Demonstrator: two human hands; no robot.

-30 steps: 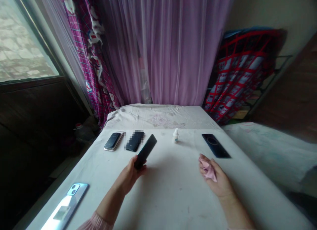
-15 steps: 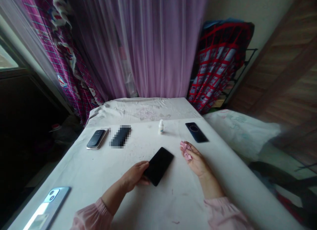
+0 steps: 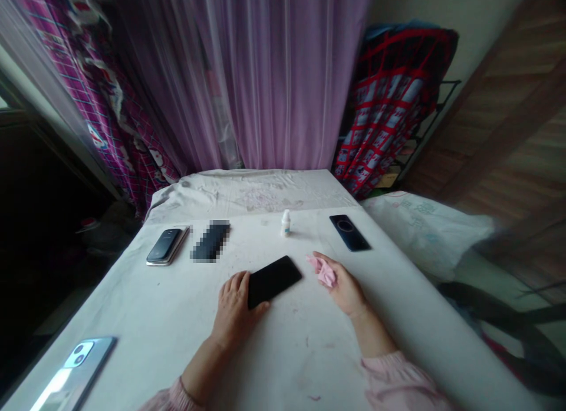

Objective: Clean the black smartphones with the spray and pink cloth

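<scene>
A black phone (image 3: 274, 280) lies flat, screen up, near the middle of the white-covered table (image 3: 283, 352). My left hand (image 3: 233, 311) rests on the table with its fingers on the phone's near left end, holding it down. My right hand (image 3: 341, 286) sits just right of the phone, closed around a small pink cloth (image 3: 326, 271). A small white dropper bottle (image 3: 286, 223) stands upright beyond the phone.
A dark phone (image 3: 349, 232) lies at the far right. Two more phones (image 3: 166, 246) (image 3: 211, 242) lie at the far left, and a light-blue phone (image 3: 66, 372) lies camera side up at the near left edge. Purple curtains (image 3: 274, 75) hang behind the table.
My left hand brought the black phone from the far row down to the table's middle and laid it flat. My right hand with the pink cloth moved in beside it.
</scene>
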